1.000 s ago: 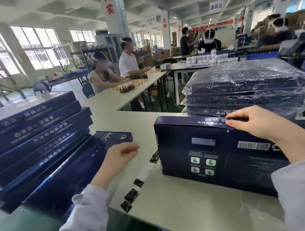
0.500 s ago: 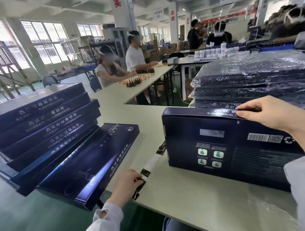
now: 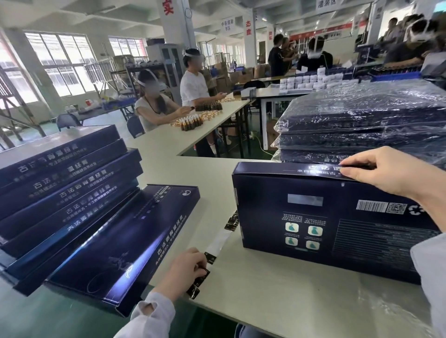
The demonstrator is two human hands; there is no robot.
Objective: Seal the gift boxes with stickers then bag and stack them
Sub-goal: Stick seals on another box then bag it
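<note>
the flat, matte navy cardboard gift box stands on its long edge at four o'clock on the smooth pale table. the right hand pinches the box's top flap edge. at six o'clock the left hand curls its fingers on a glossy strip of small black square stickers. a slanted stack of unbagged navy boxes sits at nine o'clock, and a pile of crinkly film-bagged boxes at two.

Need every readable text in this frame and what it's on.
"实": red, near pillar.
"态度": red, far pillar.
"中药提取": hanging sign; lower line unclear.
"灌装区": top sign, partly cropped.
"古法": top of upright box; rest partly under right hand.
"温经膏": sides of stacked boxes; smaller print blurred.
Barcode, QR code, back-panel print on upright box: too small.
Print on stickers: unreadable.
</note>
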